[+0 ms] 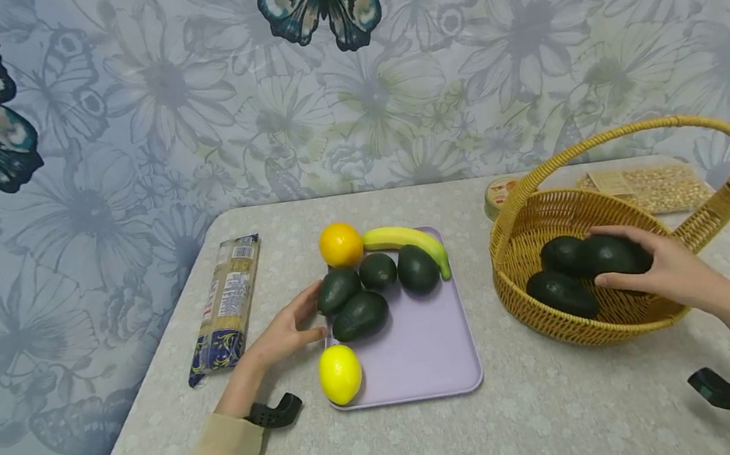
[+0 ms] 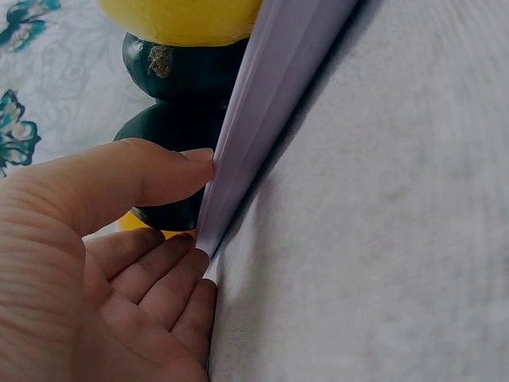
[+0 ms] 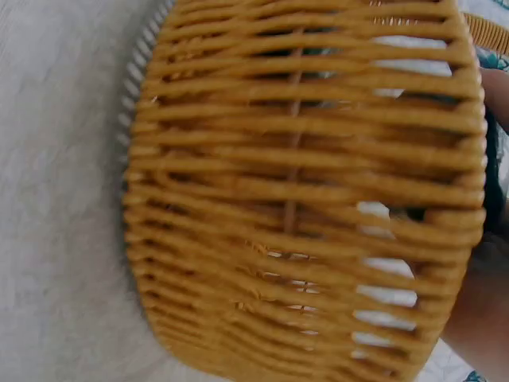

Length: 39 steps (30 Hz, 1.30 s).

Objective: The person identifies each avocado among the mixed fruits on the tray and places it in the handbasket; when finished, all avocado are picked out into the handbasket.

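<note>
In the head view my right hand (image 1: 683,273) reaches into the yellow wicker basket (image 1: 593,331) and grips a dark green avocado (image 1: 613,256) between thumb and fingers. Two more avocados (image 1: 561,294) lie beside it in the basket. At the left edge of the lilac tray (image 1: 434,359), my left hand (image 1: 285,334) rests with its fingers and thumb spread, near an avocado (image 1: 337,290). The left wrist view has its thumb and fingertips by the tray's rim. Basket weave hides most of the right hand in the right wrist view.
Several avocados, a banana (image 1: 402,238), an orange (image 1: 341,244) and a lemon (image 1: 340,374) are on or at the tray. A pasta packet (image 1: 224,307) lies left. A round tin (image 1: 500,195) and a bag of pale grains (image 1: 664,188) sit behind the basket, whose tall handle (image 1: 634,130) arches up.
</note>
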### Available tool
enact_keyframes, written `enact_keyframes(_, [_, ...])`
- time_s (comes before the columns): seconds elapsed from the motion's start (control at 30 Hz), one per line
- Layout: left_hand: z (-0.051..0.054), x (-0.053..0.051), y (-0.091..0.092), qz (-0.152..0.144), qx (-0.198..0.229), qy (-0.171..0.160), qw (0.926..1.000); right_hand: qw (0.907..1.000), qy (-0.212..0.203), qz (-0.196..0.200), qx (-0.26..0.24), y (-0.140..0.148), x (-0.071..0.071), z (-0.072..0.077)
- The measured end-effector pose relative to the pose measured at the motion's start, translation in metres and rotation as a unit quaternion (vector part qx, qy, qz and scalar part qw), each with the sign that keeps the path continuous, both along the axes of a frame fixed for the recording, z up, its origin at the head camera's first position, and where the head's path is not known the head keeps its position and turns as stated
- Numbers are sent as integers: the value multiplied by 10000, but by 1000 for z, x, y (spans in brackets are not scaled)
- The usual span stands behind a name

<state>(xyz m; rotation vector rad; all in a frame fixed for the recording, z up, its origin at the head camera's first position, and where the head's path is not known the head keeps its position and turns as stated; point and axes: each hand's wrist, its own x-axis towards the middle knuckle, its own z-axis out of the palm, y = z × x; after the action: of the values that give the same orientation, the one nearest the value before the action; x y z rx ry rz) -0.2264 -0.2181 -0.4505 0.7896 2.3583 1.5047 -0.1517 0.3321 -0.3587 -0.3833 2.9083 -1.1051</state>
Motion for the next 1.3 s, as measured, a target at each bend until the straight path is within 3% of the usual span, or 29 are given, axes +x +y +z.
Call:
enact_keyframes(0.47, [-1, -1, -1, 36, 4, -124, 9999, 9951, -99, -90, 980, 4, -4, -17])
enact_keyframes(0.8, [-1, -1, 0, 21, 119, -147, 9998, 9918, -148, -127, 1262, -1, -7, -19])
enact_keyframes(1.17, [-2, -2, -1, 2, 109, -113, 9999, 9895, -255, 287, 1394, -3, -12, -22])
enact_keyframes(1.3, [7, 2, 3, 10, 77, -128, 9999, 9884, -271, 419, 1437, -2, -13, -23])
